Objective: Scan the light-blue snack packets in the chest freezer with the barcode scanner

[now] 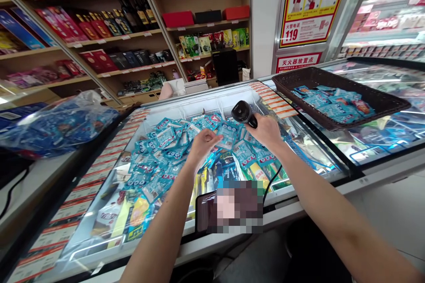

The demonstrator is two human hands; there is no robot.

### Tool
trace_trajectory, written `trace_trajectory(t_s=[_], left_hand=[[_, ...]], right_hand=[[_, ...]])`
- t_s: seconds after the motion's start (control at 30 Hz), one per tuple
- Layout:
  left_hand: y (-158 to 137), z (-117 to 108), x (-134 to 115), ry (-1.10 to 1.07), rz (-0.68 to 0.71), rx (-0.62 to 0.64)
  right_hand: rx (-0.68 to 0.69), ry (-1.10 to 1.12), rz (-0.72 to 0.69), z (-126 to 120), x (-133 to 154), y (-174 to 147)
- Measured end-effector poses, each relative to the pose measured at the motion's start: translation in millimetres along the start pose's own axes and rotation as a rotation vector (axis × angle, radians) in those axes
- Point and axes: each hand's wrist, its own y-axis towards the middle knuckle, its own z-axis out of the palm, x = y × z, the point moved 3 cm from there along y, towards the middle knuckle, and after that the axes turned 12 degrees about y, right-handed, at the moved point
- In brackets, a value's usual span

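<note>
My right hand (268, 131) is wrapped round the handle of a black barcode scanner (241, 111), its head up and turned to the left. Just left of it, my left hand (203, 145) pinches the edge of a small blue packet (228, 134) that faces up under the scanner. A loose pile of similar blue packets (166, 137) spreads over the glass top of a chest freezer (89, 235) around both hands. The print on the packets is too small to read.
A brown basket (335, 125) with several blue packets stands on the right. To the left lies a clear plastic bag (63, 125) full of blue packets. A phone (205, 212) rests at the freezer's front edge beside a black cable (270, 182). Stocked shelves (116, 36) rise behind.
</note>
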Motion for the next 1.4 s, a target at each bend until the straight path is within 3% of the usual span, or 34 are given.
trace_trajectory(t_s=[0.13,0.37,0.53,0.87,1.4], left_hand=[[-1,-19,21,-0.156,-0.006,-0.201],[1,-25,37,-0.142,-0.021,-0.347],[1,-24,40,-0.118,-0.018,-0.373],[0,-23,46,-0.101,-0.043,-0.416],[0,-23,43,-0.118,-0.051,-0.44]], right_hand=[[-0.008,-0.004,-0.063,1,6,-3],[0.137,-0.007,-0.27,8,26,-14],[0.21,-0.044,-0.37,9,35,-20],[0.198,-0.014,-0.442,12,32,-21],[0.205,-0.025,-0.461,14,32,-22]])
